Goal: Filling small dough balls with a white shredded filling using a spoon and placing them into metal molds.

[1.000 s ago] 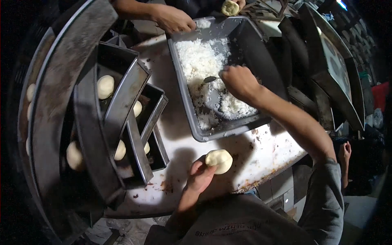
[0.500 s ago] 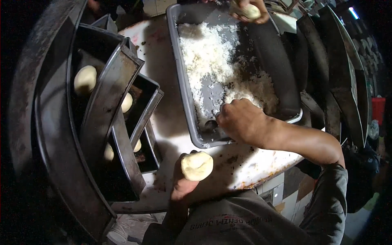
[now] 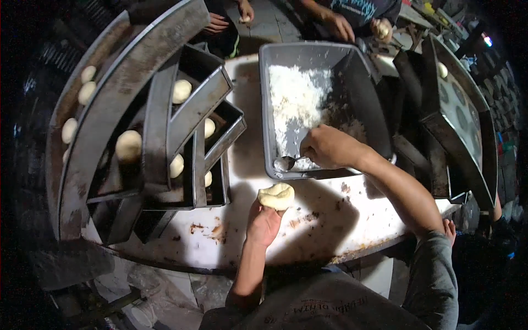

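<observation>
My left hand [image 3: 263, 226] holds a pale piece of dough [image 3: 276, 196] up on its fingers, in front of the tub's near edge. The dough is flattened, with a hollow in its top. In my right hand [image 3: 333, 147], closed in a fist, is a metal spoon [image 3: 287, 161]. Its bowl hangs over the near left corner of a grey plastic tub [image 3: 266, 118], with some white stuff on it. White, crumbly shreds [image 3: 295, 94] lie in the tub, mostly along its left side.
Dark metal trays [image 3: 159, 129] stack crosswise at the left, with round dough balls [image 3: 128, 146] in them. More trays [image 3: 440, 118] stand at the right. Beyond the tub, a co-worker's hand [image 3: 380, 30] holds a pale piece; another person's hand [image 3: 246, 10] shows farther left.
The view has shifted, showing more of the trays and people. My right hand has turned so the spoon shows at the tub's corner. The dough is still in my left hand.
</observation>
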Available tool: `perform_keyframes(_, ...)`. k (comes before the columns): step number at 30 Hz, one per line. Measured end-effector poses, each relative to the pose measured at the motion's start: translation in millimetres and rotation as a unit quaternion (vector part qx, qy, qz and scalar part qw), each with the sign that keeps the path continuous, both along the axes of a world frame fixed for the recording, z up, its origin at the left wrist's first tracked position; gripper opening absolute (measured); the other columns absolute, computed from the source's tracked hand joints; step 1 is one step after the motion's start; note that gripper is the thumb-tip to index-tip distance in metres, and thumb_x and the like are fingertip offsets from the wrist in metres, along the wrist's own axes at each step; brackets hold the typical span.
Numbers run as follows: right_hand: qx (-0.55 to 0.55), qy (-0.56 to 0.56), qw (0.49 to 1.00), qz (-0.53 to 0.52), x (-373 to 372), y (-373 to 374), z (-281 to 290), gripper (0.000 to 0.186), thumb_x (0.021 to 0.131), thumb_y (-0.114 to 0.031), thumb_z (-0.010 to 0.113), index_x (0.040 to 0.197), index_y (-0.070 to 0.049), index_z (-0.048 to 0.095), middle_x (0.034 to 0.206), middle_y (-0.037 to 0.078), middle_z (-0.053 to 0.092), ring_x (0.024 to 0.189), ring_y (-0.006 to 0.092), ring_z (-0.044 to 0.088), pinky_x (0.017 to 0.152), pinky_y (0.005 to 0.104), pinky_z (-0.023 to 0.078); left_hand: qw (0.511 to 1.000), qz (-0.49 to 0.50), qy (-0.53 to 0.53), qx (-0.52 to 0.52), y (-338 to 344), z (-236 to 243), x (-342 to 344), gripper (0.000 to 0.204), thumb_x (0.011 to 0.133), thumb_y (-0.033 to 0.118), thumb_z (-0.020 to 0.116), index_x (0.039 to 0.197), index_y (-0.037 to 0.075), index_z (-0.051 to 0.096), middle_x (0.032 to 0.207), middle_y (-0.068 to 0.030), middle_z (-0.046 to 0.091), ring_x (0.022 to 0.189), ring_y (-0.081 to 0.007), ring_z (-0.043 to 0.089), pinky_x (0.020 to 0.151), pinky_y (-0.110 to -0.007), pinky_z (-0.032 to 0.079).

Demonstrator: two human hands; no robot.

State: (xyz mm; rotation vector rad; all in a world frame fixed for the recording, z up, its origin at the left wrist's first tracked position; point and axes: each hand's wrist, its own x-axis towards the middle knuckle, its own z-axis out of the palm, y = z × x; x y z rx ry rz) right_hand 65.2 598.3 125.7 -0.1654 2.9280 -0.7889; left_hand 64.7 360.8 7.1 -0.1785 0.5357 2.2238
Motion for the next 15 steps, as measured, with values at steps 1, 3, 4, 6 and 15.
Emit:
perform_keyframes(1, 0.010, 0.010, 1.000, 0.002, 5.4, 3.9, 2.7, 0.012, 0.072, -0.005, 0.053, 0.076, 0.000, 0.063, 0.071, 0.014, 0.062, 0.068, 0.0298, 0.060, 0.063, 0.0366, 0.047, 1.000, 0.000, -0.007, 0.019, 5.0, -1.8, -1.0, 0.039, 0.076, -0.002, 0.053, 0.114, 0.002, 0.044, 0.119, -0.0140, 0.047, 0.111, -0.0267, 0.045, 0.096, -0.041, 0.038)
perform_keyframes(3, -0.082, -0.001, 0.997, 0.006, 16.2, 8.8, 16.1, 0.013, 0.072, -0.005, 0.054, 0.080, 0.002, 0.063, 0.071, 0.014, 0.062, 0.066, 0.0274, 0.060, 0.062, 0.0344, 0.046, 0.999, 0.000, 0.025, 0.031, 11.8, 5.0, 0.7, 0.040, 0.077, -0.002, 0.053, 0.116, 0.002, 0.043, 0.119, -0.0136, 0.046, 0.111, -0.0260, 0.045, 0.095, -0.040, 0.039)
perform_keyframes(4, -0.112, -0.002, 0.993, -0.030, 23.9, 3.8, 20.3, 0.013, 0.074, -0.005, 0.055, 0.082, 0.002, 0.062, 0.071, 0.014, 0.062, 0.064, 0.0247, 0.060, 0.060, 0.0323, 0.046, 0.999, -0.001, 0.046, 0.029, 11.0, 8.8, 2.0, 0.042, 0.077, -0.001, 0.053, 0.117, 0.002, 0.042, 0.120, -0.0132, 0.046, 0.111, -0.0252, 0.045, 0.095, -0.039, 0.040)
perform_keyframes(6, -0.105, 0.048, 0.993, -0.011, 40.3, -4.1, 32.2, 0.014, 0.074, -0.005, 0.056, 0.083, 0.002, 0.062, 0.073, 0.014, 0.062, 0.065, 0.0251, 0.060, 0.061, 0.0324, 0.046, 0.996, -0.002, 0.057, 0.064, 10.5, 15.3, 6.7, 0.042, 0.077, -0.001, 0.053, 0.118, 0.003, 0.041, 0.120, -0.0126, 0.046, 0.111, -0.0247, 0.046, 0.094, -0.038, 0.040)
perform_keyframes(15, 0.033, 0.277, 0.958, -0.070, 123.4, -77.4, 9.1, 0.030, 0.066, 0.005, 0.047, 0.092, -0.003, 0.059, 0.081, 0.010, 0.056, 0.076, 0.0285, 0.055, 0.065, 0.0382, 0.047, 0.998, -0.015, 0.046, 0.046, 3.9, 43.5, 29.2, 0.034, 0.090, 0.020, 0.041, 0.118, 0.002, 0.039, 0.119, -0.0134, 0.046, 0.106, -0.0232, 0.049, 0.085, -0.033, 0.048)
